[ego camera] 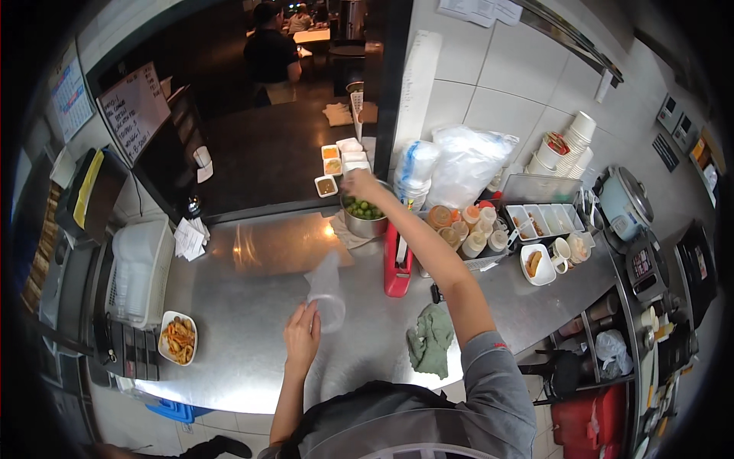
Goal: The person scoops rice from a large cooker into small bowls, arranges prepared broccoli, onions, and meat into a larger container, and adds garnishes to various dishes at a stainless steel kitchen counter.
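Observation:
My left hand [303,331] pinches a clear plastic bag [330,298] above the steel counter [229,298]. My right hand [360,186] reaches over the rim of a steel pot [367,228] that holds small green citrus fruits [361,209]; its fingers are blurred, so what they hold cannot be told. Small white dishes of sauce [326,186] and garnish [332,167] sit just beyond the pot. To the pot's right, near my right forearm, stands a red tape dispenser [397,264].
A green cloth [431,341] lies near the front edge. Squeeze bottles [474,245] stand right, beside a condiment tray [543,221]. At left are a bowl of fried food [178,339] and a basket of plastic containers [163,275]. A person [269,57] stands beyond the pass window.

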Demonstrator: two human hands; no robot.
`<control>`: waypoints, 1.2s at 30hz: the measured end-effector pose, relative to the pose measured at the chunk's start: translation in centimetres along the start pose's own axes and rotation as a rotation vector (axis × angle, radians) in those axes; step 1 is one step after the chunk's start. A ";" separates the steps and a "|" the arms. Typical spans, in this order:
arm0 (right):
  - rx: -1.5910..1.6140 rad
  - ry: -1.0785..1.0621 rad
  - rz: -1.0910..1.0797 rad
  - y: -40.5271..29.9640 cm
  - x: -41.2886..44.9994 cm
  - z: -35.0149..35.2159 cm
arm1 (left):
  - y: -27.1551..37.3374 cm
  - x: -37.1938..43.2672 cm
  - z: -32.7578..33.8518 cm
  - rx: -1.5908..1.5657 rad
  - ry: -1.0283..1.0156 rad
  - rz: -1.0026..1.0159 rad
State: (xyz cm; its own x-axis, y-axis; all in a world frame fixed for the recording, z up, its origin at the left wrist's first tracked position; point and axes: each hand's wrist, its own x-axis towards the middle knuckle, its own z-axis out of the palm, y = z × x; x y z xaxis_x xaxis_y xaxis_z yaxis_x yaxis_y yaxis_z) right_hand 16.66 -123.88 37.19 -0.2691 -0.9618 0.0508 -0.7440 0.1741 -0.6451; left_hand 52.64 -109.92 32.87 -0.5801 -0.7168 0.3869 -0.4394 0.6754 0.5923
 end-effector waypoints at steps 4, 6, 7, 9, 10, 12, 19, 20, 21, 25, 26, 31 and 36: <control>-0.537 -0.095 0.141 6.5 0.2 1.1 | 0.0 -1.9 0.5 -0.145 -0.053 0.013; -0.652 -0.168 0.131 3.8 -0.6 4.7 | -0.6 -3.5 -0.1 -0.158 -0.024 -0.046; -0.661 -0.164 0.143 4.7 -0.8 4.6 | -0.3 -3.3 0.3 -0.211 -0.034 -0.041; -0.585 -0.127 0.248 6.3 -0.8 4.3 | 0.0 -2.5 1.0 -0.246 -0.043 -0.007; -0.587 -0.120 0.242 6.4 -0.5 4.0 | 0.1 -2.2 1.0 -0.259 -0.047 0.015; -0.605 -0.180 0.213 6.9 -0.1 3.1 | -0.2 -1.7 0.6 -0.291 -0.059 -0.022; -0.103 -0.200 -0.087 5.6 -0.9 -1.5 | -1.5 3.6 -4.2 -0.540 -0.106 -0.342; 0.232 -0.227 -0.101 3.7 -1.1 -1.8 | -2.8 4.2 -3.9 -0.547 -0.123 -0.298; 0.571 -0.259 -0.107 0.8 -1.7 -1.6 | -3.7 5.0 -3.1 -0.545 -0.117 -0.308; 0.422 -0.433 -0.499 -9.4 -5.9 -2.4 | -5.3 9.7 0.5 -0.633 -0.151 -0.077; 0.327 -0.427 -0.571 -10.5 -6.2 -2.1 | -4.8 11.0 1.0 -0.700 -0.193 -0.106; 0.258 -0.095 -0.222 -4.7 -0.4 0.9 | -3.9 13.1 1.3 -0.850 -0.174 -0.263; -0.227 0.025 0.051 8.2 3.4 8.4 | -3.0 13.7 2.8 -0.971 -0.219 -0.249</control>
State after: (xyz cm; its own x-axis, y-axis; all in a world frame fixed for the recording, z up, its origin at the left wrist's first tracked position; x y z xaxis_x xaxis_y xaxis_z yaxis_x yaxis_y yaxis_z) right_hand 14.74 -127.46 25.69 -0.3228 -0.9455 0.0433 -0.8469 0.2681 -0.4592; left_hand 44.13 -121.23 34.46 -0.7037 -0.7041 0.0951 0.1242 0.0100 0.9922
